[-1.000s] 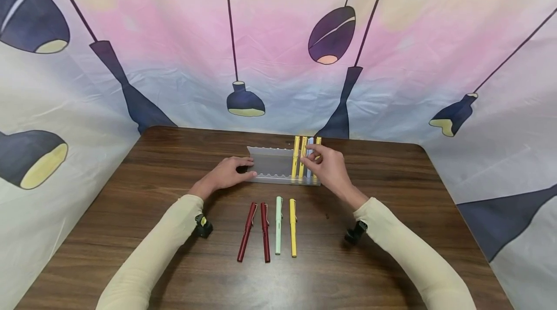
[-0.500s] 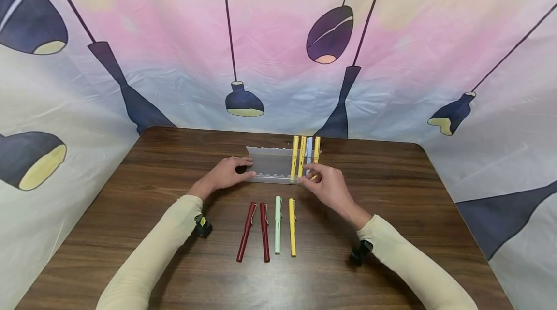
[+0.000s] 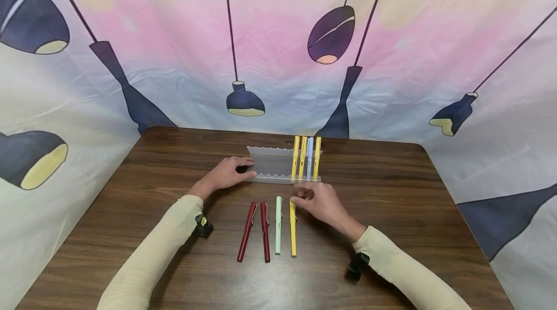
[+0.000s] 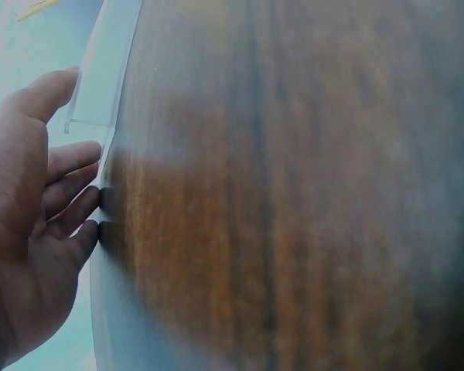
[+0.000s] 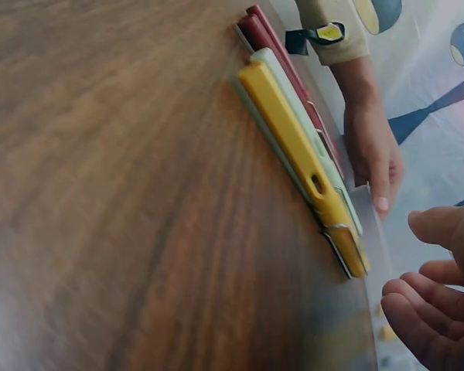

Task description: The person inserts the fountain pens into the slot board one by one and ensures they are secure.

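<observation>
A clear plastic pen rack (image 3: 271,165) with notched edges lies at the back of the table. Its right end bears two yellow pens, a light blue pen (image 3: 310,157) and another yellow pen (image 3: 317,157). At the rack's left end my left hand (image 3: 224,173) rests, thumb and fingertips touching it. My right hand (image 3: 319,201) hovers by the top of a loose yellow pen (image 3: 293,232); in the right wrist view its fingers are parted and hold nothing. Left of that pen lie a mint green pen (image 3: 278,225) and two dark red pens (image 3: 265,232).
The brown wooden table (image 3: 196,271) ends at a hanging cloth (image 3: 187,58) printed with lamps, close behind the rack. Each wrist carries a small black camera, such as the right one (image 3: 358,265).
My right hand has left the racked pens and come down toward the near side, to the loose yellow pen's top. The left hand stays at the rack's end.
</observation>
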Demonstrator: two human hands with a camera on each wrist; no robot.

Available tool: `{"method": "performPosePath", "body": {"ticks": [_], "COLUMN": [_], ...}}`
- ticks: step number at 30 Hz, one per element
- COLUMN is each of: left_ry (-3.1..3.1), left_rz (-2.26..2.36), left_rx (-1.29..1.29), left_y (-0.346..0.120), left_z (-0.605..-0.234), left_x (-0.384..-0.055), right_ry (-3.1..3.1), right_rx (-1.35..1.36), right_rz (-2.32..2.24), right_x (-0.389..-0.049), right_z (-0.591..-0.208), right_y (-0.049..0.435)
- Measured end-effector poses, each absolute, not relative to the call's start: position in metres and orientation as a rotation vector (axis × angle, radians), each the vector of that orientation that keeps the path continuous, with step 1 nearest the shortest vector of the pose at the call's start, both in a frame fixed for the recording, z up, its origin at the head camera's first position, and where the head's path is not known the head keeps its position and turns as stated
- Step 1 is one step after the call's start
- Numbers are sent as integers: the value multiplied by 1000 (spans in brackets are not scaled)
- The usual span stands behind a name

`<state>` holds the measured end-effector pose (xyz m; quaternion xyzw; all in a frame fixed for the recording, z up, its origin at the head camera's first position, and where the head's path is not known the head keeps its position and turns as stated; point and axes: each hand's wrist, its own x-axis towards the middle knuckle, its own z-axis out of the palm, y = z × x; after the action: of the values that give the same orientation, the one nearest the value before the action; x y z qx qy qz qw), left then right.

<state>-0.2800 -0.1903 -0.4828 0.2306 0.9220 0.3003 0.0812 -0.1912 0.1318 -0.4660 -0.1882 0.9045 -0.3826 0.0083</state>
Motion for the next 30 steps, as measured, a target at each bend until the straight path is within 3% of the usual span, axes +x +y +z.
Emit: {"method": "performPosePath", "body": {"ticks": [30], "left_ry": [2760], "left_rz": [902], "left_rx": [680], "left_y": [-191], "left_z": [-484], "left_x": [-281], "right_ry": [2780], "right_rx": [-593], "right_rz": [-1059], "right_x": [-184], "right_z": [-481], "right_y": [120]}}
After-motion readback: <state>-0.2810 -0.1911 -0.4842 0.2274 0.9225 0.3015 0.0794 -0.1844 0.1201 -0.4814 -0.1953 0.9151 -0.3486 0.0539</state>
